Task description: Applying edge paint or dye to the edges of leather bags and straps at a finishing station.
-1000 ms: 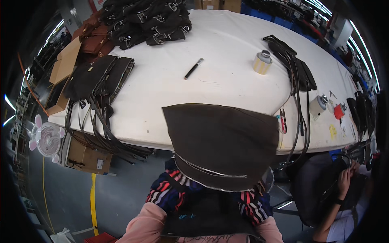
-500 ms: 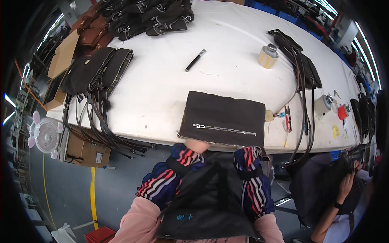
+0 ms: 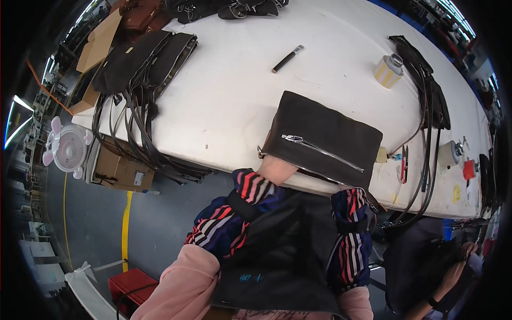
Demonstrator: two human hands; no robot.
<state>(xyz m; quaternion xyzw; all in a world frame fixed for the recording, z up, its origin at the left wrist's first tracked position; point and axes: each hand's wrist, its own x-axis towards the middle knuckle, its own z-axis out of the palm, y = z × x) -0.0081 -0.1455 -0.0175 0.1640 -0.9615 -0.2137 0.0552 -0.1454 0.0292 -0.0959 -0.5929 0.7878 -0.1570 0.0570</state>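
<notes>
Dark bag at table's near edge: hands concealed, zip and edge hazards noted

Head view. The dark brown bag [image 3: 328, 125] lay tilted at the near edge of the white-covered table [image 3: 234, 96], its silver front zip [image 3: 326, 153] facing up and its zip-lined mouth toward the wearer. The left hand [image 3: 278, 169] entered at that mouth, near a metal ring [image 3: 260, 152] at the corner; its fingers were hidden, so whether they gripped or lay spread could not be told. The right hand was out of sight behind the bag's lower right edge, with only the striped right sleeve [image 3: 349, 210] showing; its grip likewise could not be determined.

Hazards, in the inspector's judgement:
- The bag's mouth met the table edge; an uneven pull by one hand could drag it off toward the lap.
- The zip teeth ran close to wrist and cuff; a hasty withdrawal could scrape skin or snag the sleeve fabric.
- A red-handled tool [image 3: 404, 165] lay just beside the bag's right side; a sideways swing could mark the surface.
- A capped jar [image 3: 388, 72] and a brush [image 3: 288, 58] stood farther off; residue on either, if present, could stain the bag on contact.
</notes>
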